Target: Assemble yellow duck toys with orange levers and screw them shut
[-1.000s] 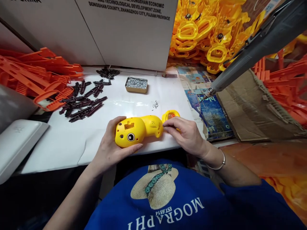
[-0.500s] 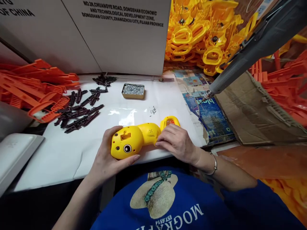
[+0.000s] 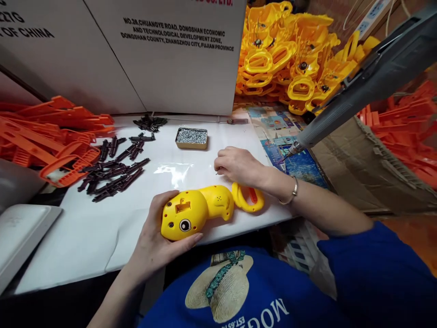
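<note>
A yellow plastic toy (image 3: 186, 214), with a round head, a printed eye and a looped end, lies near the table's front edge. My left hand (image 3: 155, 228) is wrapped around its head from the left, thumb along the near side. Beyond the toy, my right hand (image 3: 235, 165) is over the spot where loose screws lay, its fingers pinched together and pointing left. A tiny dark bit shows below those fingertips. Whatever they hold is hidden. Behind and to the left stands a small tin (image 3: 191, 138) full of screws.
Dark plastic parts (image 3: 116, 173) lie left of centre beside stacked orange frames (image 3: 51, 136). A white carton (image 3: 177, 73) walls off the back. Yellow shells (image 3: 280, 59) are heaped at back right. A grey electric screwdriver (image 3: 324, 116) hangs at right, beside a cardboard box (image 3: 355, 159).
My right hand has left the toy's looped end and moved away from me to the loose screws. My left hand keeps its hold. The view has tilted slightly.
</note>
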{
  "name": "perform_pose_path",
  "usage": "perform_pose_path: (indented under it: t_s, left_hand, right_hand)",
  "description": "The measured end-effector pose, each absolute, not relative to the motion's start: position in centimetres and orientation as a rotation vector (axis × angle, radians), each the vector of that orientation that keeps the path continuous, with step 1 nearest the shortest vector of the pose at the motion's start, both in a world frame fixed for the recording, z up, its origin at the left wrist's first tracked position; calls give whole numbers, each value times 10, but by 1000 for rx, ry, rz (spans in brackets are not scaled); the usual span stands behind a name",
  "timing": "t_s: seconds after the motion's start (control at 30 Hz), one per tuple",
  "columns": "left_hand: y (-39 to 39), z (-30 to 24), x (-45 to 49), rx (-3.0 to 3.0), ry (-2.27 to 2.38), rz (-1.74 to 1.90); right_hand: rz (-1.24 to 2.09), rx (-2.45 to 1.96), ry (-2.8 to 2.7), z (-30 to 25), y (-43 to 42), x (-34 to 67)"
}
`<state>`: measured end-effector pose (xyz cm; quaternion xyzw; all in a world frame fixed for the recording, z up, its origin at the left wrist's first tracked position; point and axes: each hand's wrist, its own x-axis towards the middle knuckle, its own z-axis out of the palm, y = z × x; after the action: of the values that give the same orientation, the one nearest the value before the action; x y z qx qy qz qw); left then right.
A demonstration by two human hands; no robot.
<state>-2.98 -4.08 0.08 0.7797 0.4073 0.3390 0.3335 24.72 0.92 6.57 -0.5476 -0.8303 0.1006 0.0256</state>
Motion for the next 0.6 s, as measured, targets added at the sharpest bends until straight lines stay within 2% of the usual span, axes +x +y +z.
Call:
perform_pose_path:
  t_s: [0.2,0.33,0.5,0.6]
  left_hand:
    - [-39,-1,-30,2044,1033,906]
    - [-39,3,-30,2069,1025,886]
    - [-38,6,-30,2110,1000,875]
    - [-38,5,-30,2118,981,884]
  right_hand:
    - [461,-1660,-2706,48,38,236]
    - [535,-1638,-2610,57,30,241]
    - [1159,-1320,-2113,74,4,255]
    - [1329,-1182,-1991,71,-9,257]
